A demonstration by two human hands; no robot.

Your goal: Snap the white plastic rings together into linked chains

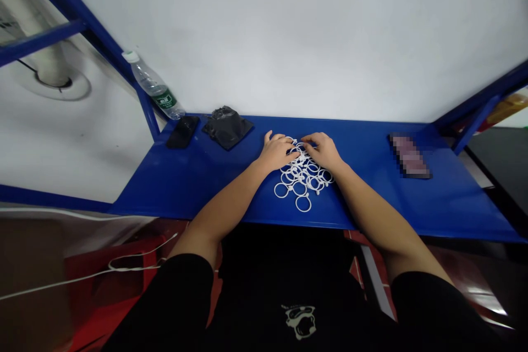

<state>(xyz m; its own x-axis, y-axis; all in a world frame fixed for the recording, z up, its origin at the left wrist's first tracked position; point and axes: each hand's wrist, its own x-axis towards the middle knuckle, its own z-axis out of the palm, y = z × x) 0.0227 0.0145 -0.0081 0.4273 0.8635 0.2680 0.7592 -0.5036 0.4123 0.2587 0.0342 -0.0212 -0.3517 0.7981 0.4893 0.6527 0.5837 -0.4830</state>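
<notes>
A loose heap of white plastic rings lies on the blue metal tabletop, in front of me and near the middle. My left hand rests on the heap's upper left side, with its fingertips among the rings. My right hand lies on the upper right side, its fingers reaching toward my left hand. The fingertips nearly meet above the heap. Whether either hand pinches a ring is hidden by the fingers.
Along the back edge stand a plastic water bottle, a black phone and a dark lumpy object on a black mat. A pixelated flat item lies on the right. Blue metal struts frame the tabletop.
</notes>
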